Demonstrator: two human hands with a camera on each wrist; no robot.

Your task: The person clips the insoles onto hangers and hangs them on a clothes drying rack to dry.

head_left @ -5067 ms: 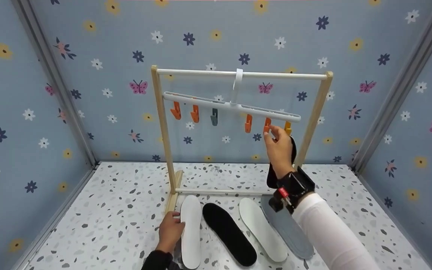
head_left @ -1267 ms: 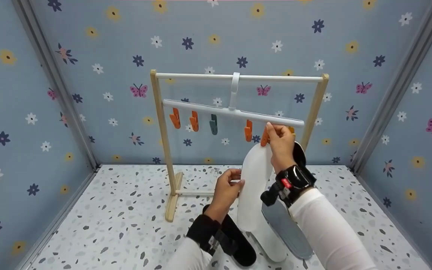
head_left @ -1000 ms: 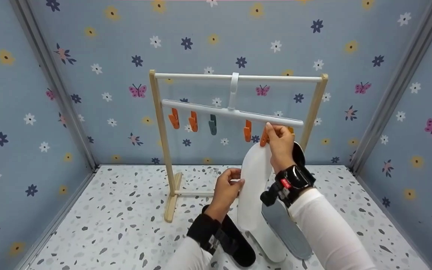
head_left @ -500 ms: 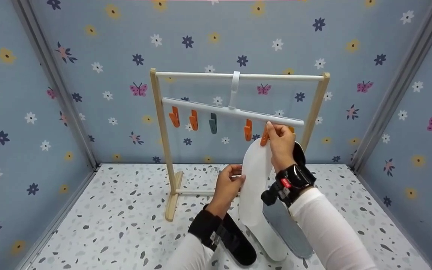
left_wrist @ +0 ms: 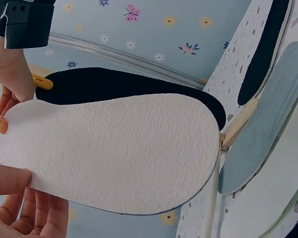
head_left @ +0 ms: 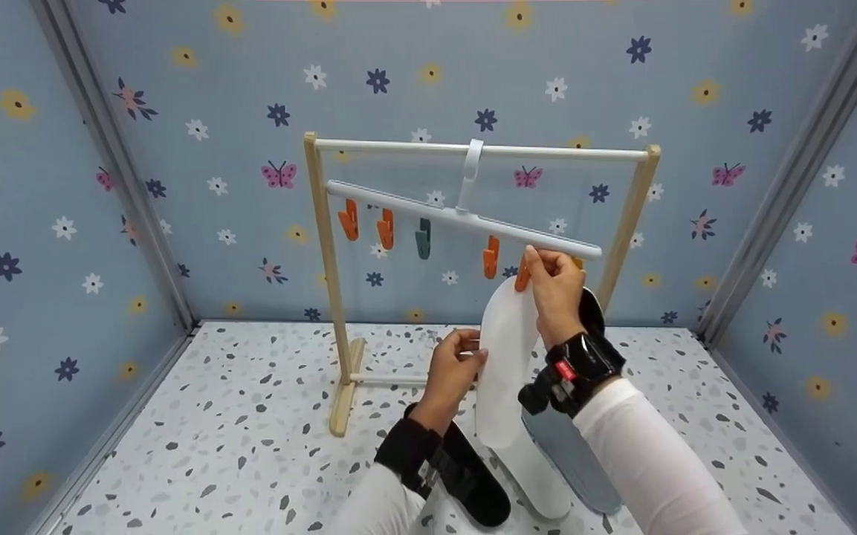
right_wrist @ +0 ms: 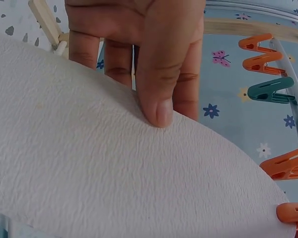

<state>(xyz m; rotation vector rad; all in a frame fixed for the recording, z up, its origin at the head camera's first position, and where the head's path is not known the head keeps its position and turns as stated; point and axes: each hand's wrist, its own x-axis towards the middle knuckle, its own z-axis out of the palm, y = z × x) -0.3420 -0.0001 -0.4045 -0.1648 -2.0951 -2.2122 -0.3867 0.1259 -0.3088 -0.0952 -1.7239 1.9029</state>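
Note:
A white insole (head_left: 504, 364) hangs upright below the tilted white hanger (head_left: 413, 208). My left hand (head_left: 452, 379) pinches its left edge; in the right wrist view the thumb (right_wrist: 161, 111) presses on its face. At the top, my right hand (head_left: 558, 293) pinches an orange clip (head_left: 522, 273) under the hanger's lower right end. The clip's tip overlaps the insole's top edge in the left wrist and right wrist views. Right beside this, a yellow clip (left_wrist: 42, 82) holds a black insole (left_wrist: 124, 84), partly hidden behind the white one.
On the speckled table lie a black insole (head_left: 473, 483), another white insole (head_left: 536, 475) and a grey insole (head_left: 577, 461). A wooden rack (head_left: 331, 282) bears the hanger. More orange clips (head_left: 490, 258) and a green clip (head_left: 423, 239) hang along it.
Since the oldest frame, my left hand has lifted the white insole from the table to the orange clip. Over the last second the hanger's right end has dipped slightly; both hands keep their grip.

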